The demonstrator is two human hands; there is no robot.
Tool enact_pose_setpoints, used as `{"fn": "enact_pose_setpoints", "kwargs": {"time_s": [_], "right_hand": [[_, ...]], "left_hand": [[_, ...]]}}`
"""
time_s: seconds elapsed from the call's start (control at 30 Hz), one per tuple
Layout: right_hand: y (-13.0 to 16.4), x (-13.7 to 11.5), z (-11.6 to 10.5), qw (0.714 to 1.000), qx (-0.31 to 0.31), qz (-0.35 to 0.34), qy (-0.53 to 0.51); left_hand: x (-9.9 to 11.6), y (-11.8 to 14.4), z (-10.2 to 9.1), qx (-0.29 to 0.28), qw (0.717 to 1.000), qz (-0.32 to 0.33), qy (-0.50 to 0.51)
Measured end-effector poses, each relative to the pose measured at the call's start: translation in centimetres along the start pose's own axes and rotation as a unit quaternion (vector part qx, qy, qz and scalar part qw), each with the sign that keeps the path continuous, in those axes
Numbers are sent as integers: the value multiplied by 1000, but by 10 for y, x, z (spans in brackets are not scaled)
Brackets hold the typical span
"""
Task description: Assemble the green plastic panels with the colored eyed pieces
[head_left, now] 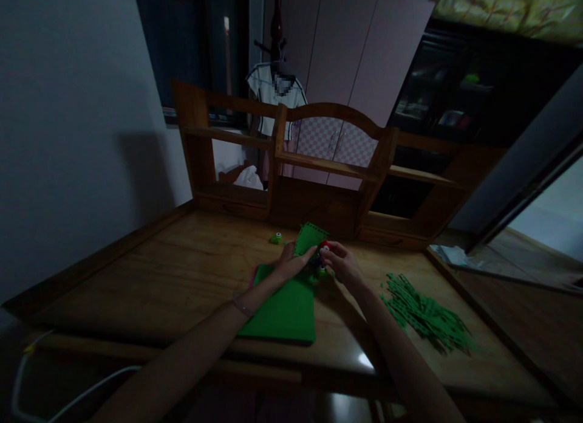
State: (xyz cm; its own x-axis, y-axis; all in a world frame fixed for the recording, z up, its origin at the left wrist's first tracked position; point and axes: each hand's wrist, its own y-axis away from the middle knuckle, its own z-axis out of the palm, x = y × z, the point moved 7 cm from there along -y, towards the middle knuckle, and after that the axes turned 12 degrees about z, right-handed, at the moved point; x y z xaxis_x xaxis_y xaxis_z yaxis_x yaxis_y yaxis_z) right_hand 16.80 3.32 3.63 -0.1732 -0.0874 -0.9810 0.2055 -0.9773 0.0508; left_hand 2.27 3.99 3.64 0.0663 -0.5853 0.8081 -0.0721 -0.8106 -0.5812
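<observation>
- Left hand (291, 262) is pinching a perforated green sheet piece (308, 237), holding it tilted up off the wooden desk (182, 271).
- Right hand (341, 262) is closed round a small red-and-white piece (324, 247), right against the sheet's lower edge.
- Dim light here, so I can't tell whether the two are actually joined.
- I'd judge it best to brace the sheet steady and bring the small piece in squarely.
- Flat green mat (286, 307) lies under my wrists; the heap of green strips (423, 316) sits well to the right, and a small green figure (276, 238) lies near the shelf.
</observation>
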Motion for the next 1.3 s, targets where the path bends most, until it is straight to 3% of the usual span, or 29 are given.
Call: {"fn": "enact_pose_setpoints", "kwargs": {"time_s": [0.47, 0.73, 1.0, 1.3], "right_hand": [[-3, -1, -8, 997, 46, -16, 66], [-1, 2, -7, 997, 45, 6, 65], [-3, 4, -7, 998, 42, 6, 45], [3, -4, -3, 996, 45, -7, 82]], "left_hand": [[-3, 3, 8, -82, 996, 32, 8], [-3, 1, 1, -53, 998, 4, -35], [1, 2, 0, -73, 993, 24, -87], [3, 0, -4, -59, 989, 49, -129]]}}
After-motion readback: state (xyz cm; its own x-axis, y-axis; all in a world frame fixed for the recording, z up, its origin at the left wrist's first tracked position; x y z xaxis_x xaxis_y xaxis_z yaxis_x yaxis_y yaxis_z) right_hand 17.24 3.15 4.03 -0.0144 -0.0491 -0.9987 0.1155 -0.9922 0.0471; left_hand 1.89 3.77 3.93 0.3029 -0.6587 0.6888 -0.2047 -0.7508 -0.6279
